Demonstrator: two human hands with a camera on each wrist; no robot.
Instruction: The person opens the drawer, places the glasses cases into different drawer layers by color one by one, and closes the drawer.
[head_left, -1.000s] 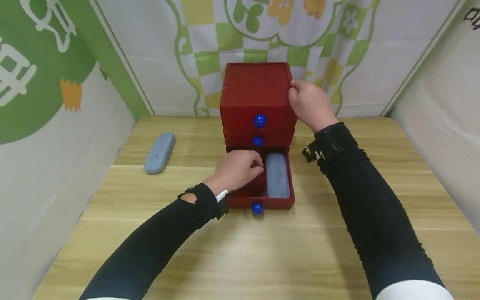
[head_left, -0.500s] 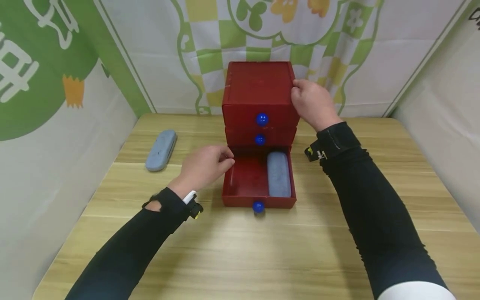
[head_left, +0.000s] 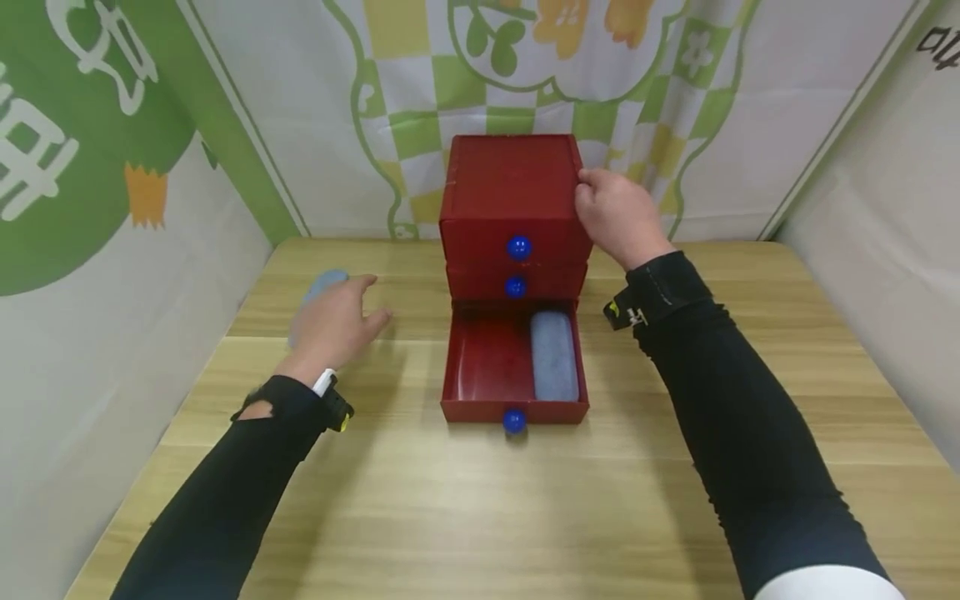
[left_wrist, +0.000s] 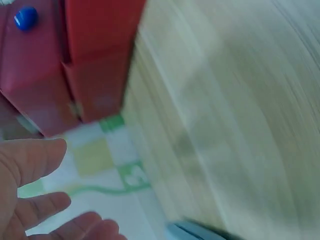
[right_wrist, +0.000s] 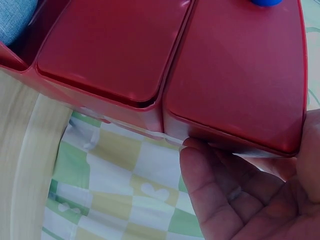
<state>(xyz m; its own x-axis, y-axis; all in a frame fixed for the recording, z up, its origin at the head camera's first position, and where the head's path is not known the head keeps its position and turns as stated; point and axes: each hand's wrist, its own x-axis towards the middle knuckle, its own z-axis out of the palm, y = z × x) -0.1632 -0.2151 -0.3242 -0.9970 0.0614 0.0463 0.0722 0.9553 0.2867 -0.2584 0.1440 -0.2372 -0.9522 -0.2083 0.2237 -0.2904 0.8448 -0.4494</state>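
A red drawer box [head_left: 517, 179] with blue round knobs stands at the table's back, its bottom drawer [head_left: 480, 412] pulled out. In the drawer's right side lies a blue-grey glasses case [head_left: 555, 357]. My right hand [head_left: 621, 215] holds the box's upper right edge; in the right wrist view its fingers [right_wrist: 212, 190] lie against the side wall. My left hand [head_left: 333, 325] is over a second blue-grey glasses case [head_left: 327, 282] at the table's left, hiding most of it. Its thumb and fingers are spread, holding nothing. The left wrist view shows that case [left_wrist: 195, 231] at the bottom edge.
The wooden table [head_left: 510, 508] reaches back to a white curtain [head_left: 315, 142] with green and yellow checks. Fabric walls stand close on the left and right. The upper two drawers of the box are closed.
My left hand has moved out of the open drawer and leftward to the case on the table, its fingers spreading. The right hand stays on the box.
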